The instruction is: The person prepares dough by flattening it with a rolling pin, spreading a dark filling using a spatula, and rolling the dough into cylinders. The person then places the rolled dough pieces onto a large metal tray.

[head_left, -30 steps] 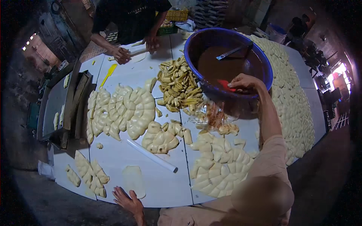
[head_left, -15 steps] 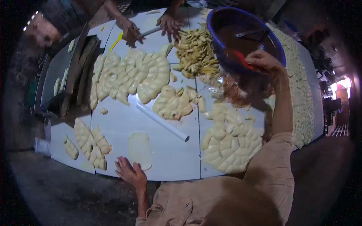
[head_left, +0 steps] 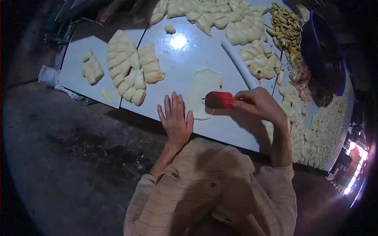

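My right hand [head_left: 258, 104] grips a red scraper [head_left: 216, 99] over a thin, flattened dough sheet [head_left: 197, 88], with a small dark spot near the sheet's right edge. My left hand [head_left: 174, 120] lies flat with fingers stretched out on the table beside the sheet's left edge. A long white tube [head_left: 234, 59] lies just beyond the sheet, pointing toward my right hand. A large blue tub [head_left: 327, 51] holding brown stuff is at the right. Segmented dough pieces [head_left: 126, 69] lie to the left of my left hand.
More dough [head_left: 244, 25] covers the back of the white table [head_left: 177, 55] and its right side. A pile of yellowish strips [head_left: 285, 29] and a crumpled clear bag [head_left: 299, 74] sit by the tub. Dark boards [head_left: 88, 10] stand at the back left.
My right hand has brought the red scraper out of the tub and over the dough sheet. The view has tilted down, so the co-worker's hands are out of sight.
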{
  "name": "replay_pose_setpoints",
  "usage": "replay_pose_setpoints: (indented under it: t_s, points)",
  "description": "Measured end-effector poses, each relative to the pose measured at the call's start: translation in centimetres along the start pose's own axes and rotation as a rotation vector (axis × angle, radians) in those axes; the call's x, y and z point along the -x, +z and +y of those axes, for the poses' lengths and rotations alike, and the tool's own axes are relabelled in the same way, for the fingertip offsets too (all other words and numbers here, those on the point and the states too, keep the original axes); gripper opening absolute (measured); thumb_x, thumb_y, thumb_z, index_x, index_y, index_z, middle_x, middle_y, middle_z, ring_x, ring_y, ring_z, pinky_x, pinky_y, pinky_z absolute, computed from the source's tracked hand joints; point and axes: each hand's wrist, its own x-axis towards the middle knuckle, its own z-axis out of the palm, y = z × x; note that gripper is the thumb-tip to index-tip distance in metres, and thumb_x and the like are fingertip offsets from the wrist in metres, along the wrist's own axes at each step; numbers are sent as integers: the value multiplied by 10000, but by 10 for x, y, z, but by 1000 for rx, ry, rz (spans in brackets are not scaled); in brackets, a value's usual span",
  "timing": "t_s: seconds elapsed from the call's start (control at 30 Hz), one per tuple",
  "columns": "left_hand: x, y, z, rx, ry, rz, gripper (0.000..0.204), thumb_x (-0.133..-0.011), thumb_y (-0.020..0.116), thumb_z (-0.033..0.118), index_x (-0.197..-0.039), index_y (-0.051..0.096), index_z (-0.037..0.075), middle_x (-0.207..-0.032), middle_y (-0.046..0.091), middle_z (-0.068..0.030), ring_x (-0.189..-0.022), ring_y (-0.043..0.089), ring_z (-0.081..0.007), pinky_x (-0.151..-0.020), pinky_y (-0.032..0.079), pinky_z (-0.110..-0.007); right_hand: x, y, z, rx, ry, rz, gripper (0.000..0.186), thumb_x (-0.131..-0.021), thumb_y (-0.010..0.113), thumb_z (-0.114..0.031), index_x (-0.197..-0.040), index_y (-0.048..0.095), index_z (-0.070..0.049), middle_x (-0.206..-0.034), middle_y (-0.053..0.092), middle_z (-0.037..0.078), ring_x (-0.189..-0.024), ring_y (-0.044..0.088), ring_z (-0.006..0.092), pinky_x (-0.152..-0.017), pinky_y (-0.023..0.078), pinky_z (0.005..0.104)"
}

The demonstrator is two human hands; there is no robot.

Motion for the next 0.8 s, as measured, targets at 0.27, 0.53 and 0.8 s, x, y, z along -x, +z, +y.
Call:
replay_pose_setpoints:
  t_s: [0.27,0.53,0.8]
  points:
    - [-1,-7,-10,91,144,-56,700,-953,627,372,-1501,391,6,-1575,338,-260,-1488,245,-462,-1180,94,-656,13,61,-47,339,120,342,252,-975,620,-297,-1087,707,-89,-865,704,131,-762,684,340,-682,533,433]
    - [-9,-7,2,70,344,-216,740,-937,566,609,-1548,408,222,-1621,188,-289,-1506,139,-500,-1132,64,-752,30,99,-56,175,162,440,200,-984,577,-257,-1060,656,-90,-837,689,156,-730,681,372,-665,530,485]
    - [-8,-14,7,-38,248,-341,743,-942,541,616,-1562,385,237,-1633,165,-287,-1514,135,-482,-1114,84,-771,33,100,-44,45,313,589,265,-986,585,-305,-1058,704,-80,-862,713,171,-791,690,382,-697,529,473]
